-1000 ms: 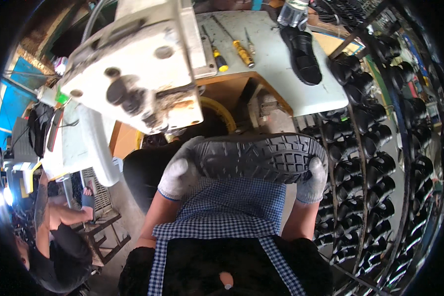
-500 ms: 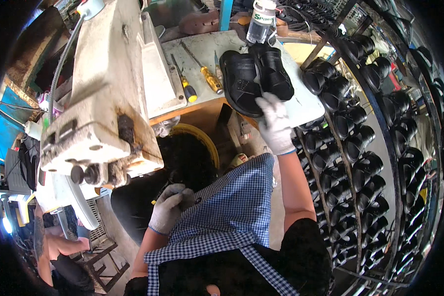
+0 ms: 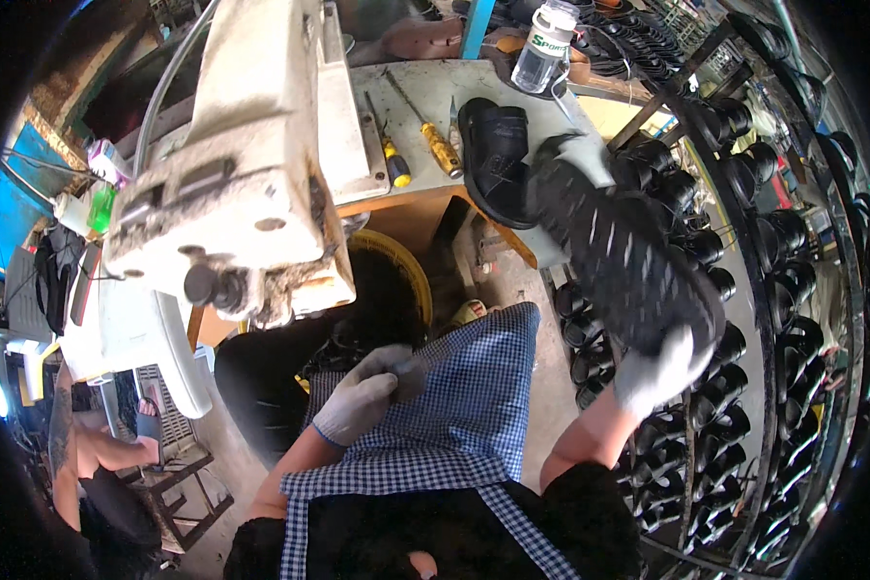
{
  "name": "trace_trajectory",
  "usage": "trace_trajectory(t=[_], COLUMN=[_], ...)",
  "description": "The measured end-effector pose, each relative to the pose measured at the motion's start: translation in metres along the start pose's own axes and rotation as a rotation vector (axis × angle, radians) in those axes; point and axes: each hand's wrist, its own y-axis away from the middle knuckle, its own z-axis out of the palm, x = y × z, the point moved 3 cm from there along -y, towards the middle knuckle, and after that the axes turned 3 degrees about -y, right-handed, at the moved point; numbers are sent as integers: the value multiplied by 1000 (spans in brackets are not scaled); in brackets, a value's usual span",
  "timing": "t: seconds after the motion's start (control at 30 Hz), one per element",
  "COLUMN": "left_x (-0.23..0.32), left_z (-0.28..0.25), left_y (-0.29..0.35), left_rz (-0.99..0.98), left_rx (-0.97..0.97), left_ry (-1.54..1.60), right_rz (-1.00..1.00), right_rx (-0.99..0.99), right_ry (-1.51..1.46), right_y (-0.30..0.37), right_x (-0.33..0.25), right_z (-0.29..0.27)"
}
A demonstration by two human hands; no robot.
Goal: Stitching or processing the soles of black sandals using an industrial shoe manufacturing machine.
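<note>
In my right hand (image 3: 663,375), in a white glove, a black sandal (image 3: 628,251) is gripped by its near end. Its ridged sole faces me, and motion blurs it. The matching black sandal (image 3: 498,166) lies on the white table, to the left of the one I hold. Over my checked apron (image 3: 464,396), my gloved left hand (image 3: 369,391) is closed, fingers pressed together. Its fingertips look dark and blurred, and I cannot make out what is in them, if anything.
A large white machine (image 3: 251,193) stands left of the table (image 3: 425,82). Yellow-handled screwdrivers (image 3: 439,150) and a water bottle (image 3: 543,48) are on the table. Racks of black sandals (image 3: 783,251) fill the right. Below is a yellow-rimmed tub (image 3: 411,259); another person sits at lower left.
My right hand has lifted one sandal off the table and brought it right and nearer, sole showing. My left hand has shifted slightly right. The view has turned a little.
</note>
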Motion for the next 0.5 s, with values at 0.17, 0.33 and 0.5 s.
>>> trace_trajectory(t=[0.17, 0.33, 0.5], left_x=[9, 37, 60], left_z=[10, -28, -26], left_y=[5, 29, 50], left_rz=[196, 167, 246], left_rx=[46, 69, -64], left_ry=[148, 171, -336], right_rz=[640, 1185, 1248], right_rx=[-371, -534, -591], right_ry=[-381, -745, -808], right_y=[95, 191, 209], right_x=[17, 50, 58], right_z=[0, 15, 20])
